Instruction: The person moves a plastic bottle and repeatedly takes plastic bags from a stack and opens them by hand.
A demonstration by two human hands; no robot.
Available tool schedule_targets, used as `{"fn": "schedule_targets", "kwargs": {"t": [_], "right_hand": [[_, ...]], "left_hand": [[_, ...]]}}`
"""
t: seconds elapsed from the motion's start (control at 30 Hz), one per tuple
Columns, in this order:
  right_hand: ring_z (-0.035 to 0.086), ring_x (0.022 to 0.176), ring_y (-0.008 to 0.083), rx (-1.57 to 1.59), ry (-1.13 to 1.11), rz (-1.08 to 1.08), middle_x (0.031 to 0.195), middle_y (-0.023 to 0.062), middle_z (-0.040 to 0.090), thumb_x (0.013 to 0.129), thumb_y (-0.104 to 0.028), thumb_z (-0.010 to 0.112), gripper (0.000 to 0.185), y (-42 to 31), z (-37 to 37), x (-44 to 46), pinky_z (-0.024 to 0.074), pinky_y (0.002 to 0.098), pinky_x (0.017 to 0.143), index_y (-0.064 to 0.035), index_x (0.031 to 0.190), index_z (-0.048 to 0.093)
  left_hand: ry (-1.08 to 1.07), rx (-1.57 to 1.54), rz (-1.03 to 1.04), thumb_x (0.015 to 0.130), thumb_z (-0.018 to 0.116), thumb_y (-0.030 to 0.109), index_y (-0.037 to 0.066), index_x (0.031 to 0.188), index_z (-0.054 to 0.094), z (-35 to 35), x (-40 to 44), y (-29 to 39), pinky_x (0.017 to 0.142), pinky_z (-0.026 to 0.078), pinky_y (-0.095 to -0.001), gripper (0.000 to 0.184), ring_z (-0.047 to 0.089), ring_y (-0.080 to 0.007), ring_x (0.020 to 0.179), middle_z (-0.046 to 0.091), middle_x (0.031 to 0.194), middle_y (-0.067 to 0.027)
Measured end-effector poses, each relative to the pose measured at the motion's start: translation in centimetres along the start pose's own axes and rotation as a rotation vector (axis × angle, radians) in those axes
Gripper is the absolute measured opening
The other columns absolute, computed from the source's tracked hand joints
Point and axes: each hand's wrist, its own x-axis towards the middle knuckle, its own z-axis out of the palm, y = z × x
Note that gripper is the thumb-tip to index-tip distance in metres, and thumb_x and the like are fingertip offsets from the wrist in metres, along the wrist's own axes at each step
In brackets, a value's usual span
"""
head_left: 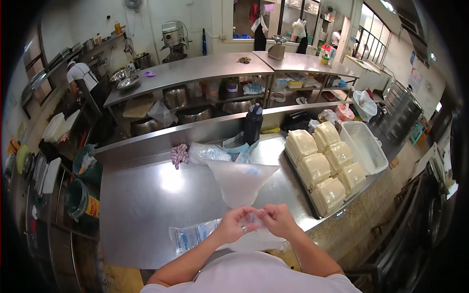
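My left hand (237,225), with a ring on one finger, and my right hand (279,220) are close together above the front of the steel table. Both have their fingers closed in a pinch on a translucent plastic bag (242,183). It flares out wide beyond my hands; its far edge reaches the cloths at the back. More clear plastic (259,241) lies under my hands. Beside my left forearm is a clear plastic packet with blue print (195,235). To the right, a dark tray (318,215) carries several plastic-wrapped stacks of pale yellow sheets (315,168).
A dark bottle (253,124), a striped cloth (180,155) and crumpled plastic (210,153) line the table's back ledge. A white basket (373,161) stands beyond the stacks. Green bins (80,198) are at the left. Another person (83,78) works at the far left counter.
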Motion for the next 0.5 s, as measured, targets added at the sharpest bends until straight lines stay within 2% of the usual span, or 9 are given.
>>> {"fn": "schedule_targets", "kwargs": {"t": [0.07,0.17,0.2,0.27,0.3,0.37,0.4,0.47,0.5], "right_hand": [[0.054,0.054,0.0122,-0.136,0.035,-0.009,0.059,0.0104,0.061,0.099,-0.023,0.062,0.029,-1.1,-0.6,0.5,0.0462,0.0304,0.055,0.0007,0.086,0.071],[0.052,0.052,0.0143,-0.107,0.081,0.045,0.062,0.0092,0.064,0.1,-0.026,0.061,0.032,0.4,-0.7,1.2,0.0455,0.0315,0.054,-0.0012,0.085,0.074],[0.052,0.053,0.0148,0.035,0.115,0.058,0.064,0.0082,0.064,0.1,-0.029,0.06,0.033,1.6,-0.7,1.5,0.0457,0.0317,0.054,-0.0022,0.085,0.073],[0.053,0.053,0.016,0.318,0.176,0.08,0.067,0.0062,0.065,0.101,-0.033,0.057,0.035,3.9,-1.0,2.4,0.0461,0.0322,0.053,-0.0041,0.085,0.071],[0.053,0.055,0.0152,0.651,0.209,0.197,0.068,0.0044,0.063,0.102,-0.035,0.054,0.036,2.9,-1.4,2.7,0.0448,0.0325,0.052,-0.0063,0.087,0.069],[0.053,0.06,0.0138,1.317,0.258,0.444,0.07,0.0009,0.059,0.105,-0.038,0.048,0.036,-1.0,-2.8,3.5,0.0422,0.0329,0.05,-0.0105,0.089,0.065],[0.053,0.059,0.0143,1.36,0.086,0.39,0.07,0.0009,0.059,0.105,-0.039,0.046,0.036,-1.6,-3.7,4.1,0.0426,0.0326,0.049,-0.0102,0.09,0.063],[0.054,0.058,0.0154,1.425,-0.252,0.269,0.071,0.001,0.058,0.105,-0.04,0.042,0.037,-2.7,-5.9,5.1,0.0432,0.0319,0.048,-0.0097,0.092,0.059],[0.05,0.053,0.0138,1.344,-0.089,0.253,0.07,0.0004,0.055,0.103,-0.035,0.05,0.03,-5.0,-6.1,6.0,0.0411,0.0298,0.046,-0.0102,0.089,0.059]], "left_hand": [[-0.034,-0.097,0.054,0.086,0.078,0.018,0.001,0.117,0.062,-0.6,0.7,-0.5,0.097,0.046,-0.0331,0.038,0.06,-0.0165,0.109,0.064,0.119,-0.0071],[-0.041,-0.339,0.098,0.087,0.075,0.018,0.001,0.106,0.064,-0.9,0.4,1.7,0.089,0.048,-0.0306,0.027,0.061,-0.0159,0.097,0.064,0.102,-0.0046],[-0.035,-0.436,0.108,0.088,0.074,0.016,0.002,0.103,0.065,-1.1,0.2,2.5,0.086,0.048,-0.0299,0.023,0.062,-0.016,0.092,0.064,0.097,-0.0041],[-0.234,-0.736,0.013,0.087,0.073,0.019,0.002,0.103,0.064,-2.5,0.2,2.0,0.083,0.049,-0.0297,0.025,0.063,-0.0165,0.089,0.064,0.092,-0.0046],[-0.335,-0.885,-0.035,0.087,0.072,0.021,0.002,0.103,0.064,-3.3,0.3,1.8,0.081,0.05,-0.0296,0.026,0.063,-0.0168,0.087,0.064,0.09,-0.0048],[-0.27,-0.605,-0.179,0.086,0.073,0.028,0.002,0.103,0.064,-4.9,1.0,1.7,0.079,0.05,-0.0295,0.033,0.064,-0.0179,0.085,0.063,0.086,-0.0049],[-0.237,-0.466,-0.252,0.085,0.073,0.032,0.002,0.103,0.064,-5.7,1.3,2.1,0.078,0.05,-0.0294,0.036,0.065,-0.0184,0.084,0.063,0.085,-0.0049],[-0.284,-0.628,-0.046,0.086,0.073,0.031,0.002,0.103,0.063,-7.7,2.8,4.3,0.076,0.052,-0.0319,0.035,0.066,-0.0182,0.084,0.064,0.086,-0.0053],[-0.13,-0.664,0.067,0.087,0.072,0.029,0.003,0.104,0.063,-7.2,3.2,7.2,0.077,0.054,-0.0336,0.032,0.067,-0.0186,0.084,0.066,0.089,-0.0065]]}}
